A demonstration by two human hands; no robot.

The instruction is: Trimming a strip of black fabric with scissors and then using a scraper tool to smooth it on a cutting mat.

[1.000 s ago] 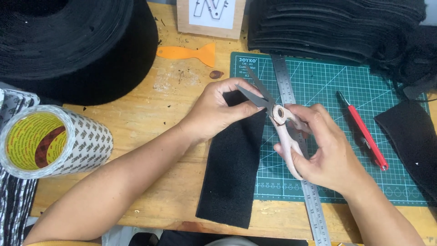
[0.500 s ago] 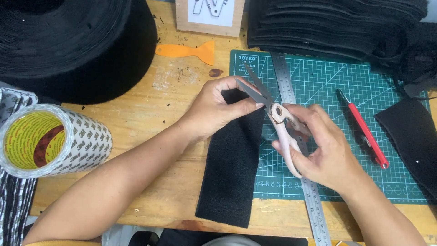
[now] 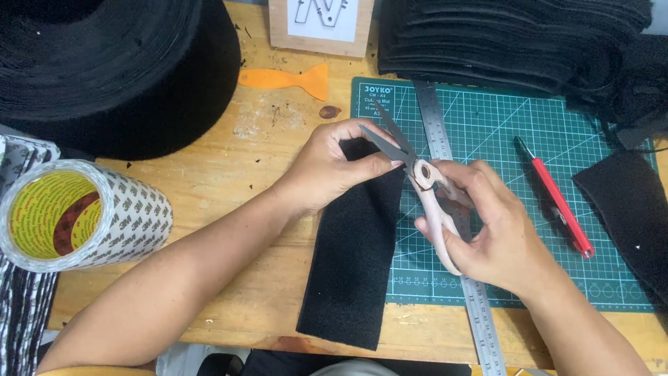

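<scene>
Left hand (image 3: 332,167): closed, pinching top end of black foam strip (image 3: 351,275) at cutting mat's (image 3: 487,139) left edge. Right hand (image 3: 490,233): gripping pink-handled scissors (image 3: 417,177), blades open.

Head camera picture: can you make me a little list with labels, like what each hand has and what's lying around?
left hand: pinches the top end of the black foam strip
right hand: holds the pink-handled scissors, blades open at the strip's top edge
under the work: green cutting mat on a wooden table
on the mat: steel ruler, red craft knife
left side: big roll of tape, large black roll
top: orange scraper, stack of black pieces
</scene>
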